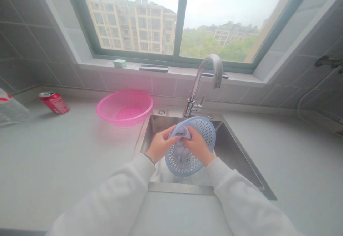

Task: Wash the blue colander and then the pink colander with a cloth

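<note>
Over the steel sink (235, 157) I hold a blue perforated plastic basket (205, 130), tilted so its inside faces me. My left hand (160, 145) is closed on the basket's left rim. My right hand (197, 146) is inside the basket, its fingers closed on a grey cloth (183, 133) pressed against the mesh. Both arms wear white sleeves.
A chrome tap (206, 77) stands behind the sink. A pink perforated basket (124, 107) sits on the counter to the left. A red drink can (55, 102) lies further left by the wall, next to a white bag (10, 109). A green soap bar (119, 63) rests on the windowsill.
</note>
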Motion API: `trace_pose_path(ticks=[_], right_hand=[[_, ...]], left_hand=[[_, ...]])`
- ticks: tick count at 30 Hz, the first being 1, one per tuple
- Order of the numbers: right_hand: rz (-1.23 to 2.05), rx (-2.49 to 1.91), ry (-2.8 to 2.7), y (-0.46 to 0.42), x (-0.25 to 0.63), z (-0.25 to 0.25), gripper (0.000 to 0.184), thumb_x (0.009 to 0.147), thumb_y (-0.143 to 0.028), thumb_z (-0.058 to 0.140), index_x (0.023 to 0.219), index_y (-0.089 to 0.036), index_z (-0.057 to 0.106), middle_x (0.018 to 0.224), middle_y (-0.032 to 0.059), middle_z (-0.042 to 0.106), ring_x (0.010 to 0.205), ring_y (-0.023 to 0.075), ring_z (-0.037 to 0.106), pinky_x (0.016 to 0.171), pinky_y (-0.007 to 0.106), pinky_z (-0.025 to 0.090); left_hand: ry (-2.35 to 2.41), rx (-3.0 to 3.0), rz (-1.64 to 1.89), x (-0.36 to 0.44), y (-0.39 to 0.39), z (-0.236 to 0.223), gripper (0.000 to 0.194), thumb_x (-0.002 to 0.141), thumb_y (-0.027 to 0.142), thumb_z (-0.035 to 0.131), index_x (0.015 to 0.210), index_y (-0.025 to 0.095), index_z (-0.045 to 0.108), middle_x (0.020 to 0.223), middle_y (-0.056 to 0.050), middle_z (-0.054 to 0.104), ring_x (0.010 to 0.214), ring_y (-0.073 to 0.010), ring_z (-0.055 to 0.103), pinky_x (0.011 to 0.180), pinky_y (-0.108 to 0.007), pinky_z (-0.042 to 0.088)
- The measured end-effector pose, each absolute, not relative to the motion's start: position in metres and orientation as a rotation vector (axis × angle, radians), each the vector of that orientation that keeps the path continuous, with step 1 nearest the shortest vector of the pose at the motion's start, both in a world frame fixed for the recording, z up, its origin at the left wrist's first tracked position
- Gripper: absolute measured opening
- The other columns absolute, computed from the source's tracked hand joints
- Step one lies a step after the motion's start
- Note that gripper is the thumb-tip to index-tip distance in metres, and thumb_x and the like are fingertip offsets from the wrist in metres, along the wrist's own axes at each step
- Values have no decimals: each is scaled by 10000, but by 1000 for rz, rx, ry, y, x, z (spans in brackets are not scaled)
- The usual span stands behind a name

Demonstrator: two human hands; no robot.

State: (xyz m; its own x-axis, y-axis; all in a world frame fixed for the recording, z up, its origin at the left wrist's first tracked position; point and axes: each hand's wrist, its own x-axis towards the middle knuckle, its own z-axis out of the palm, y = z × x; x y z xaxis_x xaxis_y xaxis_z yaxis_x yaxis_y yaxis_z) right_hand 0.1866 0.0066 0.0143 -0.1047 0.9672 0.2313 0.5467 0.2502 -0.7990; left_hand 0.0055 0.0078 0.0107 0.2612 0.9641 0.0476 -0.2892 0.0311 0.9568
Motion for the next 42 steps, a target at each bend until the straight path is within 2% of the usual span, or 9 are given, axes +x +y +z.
trace_pose_path(ticks=[4,8,12,15,19,24,29,34,42], right_hand=[[463,-1665,-1748,16,203,18,408,824,-212,587,1229,-189,622,1251,99,654,1177,255,587,1039,380,407],[424,-1883,-1916,14,207,20,357,814,-203,579,1160,-197,665,1175,93,687,1087,253,622,902,328,436],[483,-1757,-2273,2,193,20,324,748,-190,616,1061,-187,701,1083,87,709,984,246,639,822,304,426],[593,-1507,-2430,-5,180,16,336,707,-142,634,1032,-192,704,1056,71,708,976,235,632,851,304,427],[631,-1355,-2165,-1,176,10,397,757,-144,649,1152,-186,665,1142,83,690,1054,235,623,959,346,441],[309,-1660,-1785,14,194,17,413,844,-223,621,1255,-183,614,1290,123,633,1207,277,580,1060,402,417],[192,-2106,-1793,15,210,31,442,901,-264,541,1335,-189,580,1351,164,599,1114,306,642,910,379,471],[242,-2241,-1961,12,210,28,276,854,-223,539,1102,-187,655,1141,138,702,970,269,687,721,307,444],[554,-1883,-2341,8,198,15,153,756,-211,612,887,-168,680,983,110,739,887,255,667,697,298,413]], left_hand=[[780,1081,1184,2,5,18,714,685,452,857,1307,149,680,1289,-154,711,1221,-367,634,1078,-498,462],[770,1051,1259,-3,3,21,647,731,467,814,1276,137,699,1191,-143,755,1110,-341,687,1010,-462,505],[734,1047,1304,-4,3,20,566,785,453,769,1260,152,708,1183,-124,760,1109,-327,692,1012,-450,506],[713,1066,1293,-2,6,15,545,809,459,749,1260,156,707,1219,-125,746,1123,-320,688,1024,-444,499],[736,1146,1175,3,9,9,546,792,444,768,1253,155,716,1232,-117,743,1164,-324,665,1050,-438,477],[683,1190,1050,6,7,11,598,766,427,795,1303,187,689,1217,-94,752,1131,-325,678,1020,-440,495],[739,1074,1164,3,3,18,692,706,435,839,1316,152,676,1191,-137,757,1099,-338,693,1018,-471,496],[793,1019,1259,-3,1,22,722,685,438,851,1317,140,671,1189,-151,756,1143,-354,677,1048,-500,485],[808,1017,1295,-4,2,20,733,690,433,849,1326,123,657,1228,-167,738,1186,-371,661,1073,-530,470]])
